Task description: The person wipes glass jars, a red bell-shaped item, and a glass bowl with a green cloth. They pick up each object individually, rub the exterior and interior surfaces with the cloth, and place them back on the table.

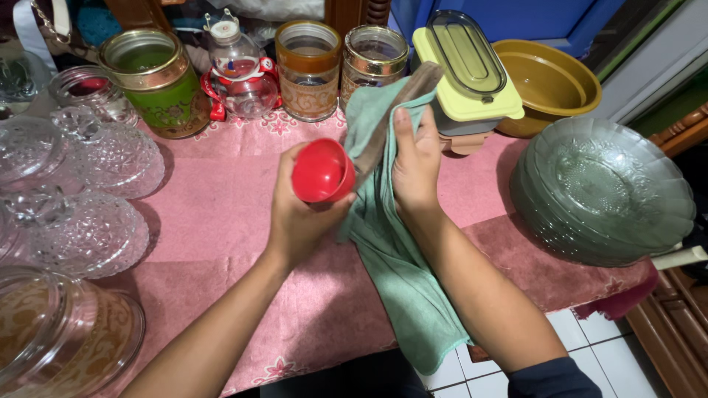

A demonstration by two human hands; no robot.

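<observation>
The left hand (299,214) closes around a small round red plastic lid (322,172); the right hand (414,166) grips a long green cloth (391,250) against it, above the table's pink patterned cover (221,214). Patterned glass jars (310,70) crowd the far edge, so a wide wiping stroke could topple one.

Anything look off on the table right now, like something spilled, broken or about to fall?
No spill or breakage shows. One thing: the stack of green glass plates sits at the table's right corner, its rim seeming to jut past the pink cloth edge, so it looks somewhat precarious.
</observation>
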